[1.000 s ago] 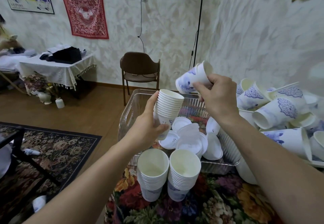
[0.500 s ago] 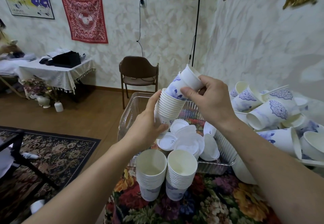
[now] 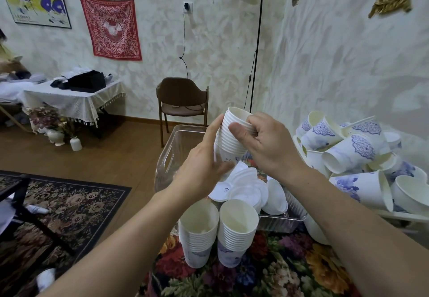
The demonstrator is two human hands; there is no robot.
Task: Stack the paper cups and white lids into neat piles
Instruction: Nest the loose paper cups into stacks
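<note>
My left hand (image 3: 204, 164) grips a nested stack of paper cups (image 3: 232, 138) from the left, held up over a clear plastic bin (image 3: 171, 157). My right hand (image 3: 262, 145) curls round the top of that same stack, thumb across its rims. Loose white lids (image 3: 243, 185) lie heaped inside the bin. Two finished cup stacks (image 3: 199, 234) (image 3: 236, 231) stand upright on the floral tablecloth in front of the bin. A jumble of loose blue-patterned cups (image 3: 352, 150) lies to the right against the wall.
The floral tablecloth (image 3: 278, 273) covers the table near me. Behind the bin stand a brown chair (image 3: 182, 101) and a floor lamp (image 3: 255, 41). A patterned rug (image 3: 58, 208) and a cloth-covered side table (image 3: 69, 101) are on the left.
My right hand brought a single patterned cup down into the top of the stack held by my left hand. It now sits nested, with my right hand over the rims.
</note>
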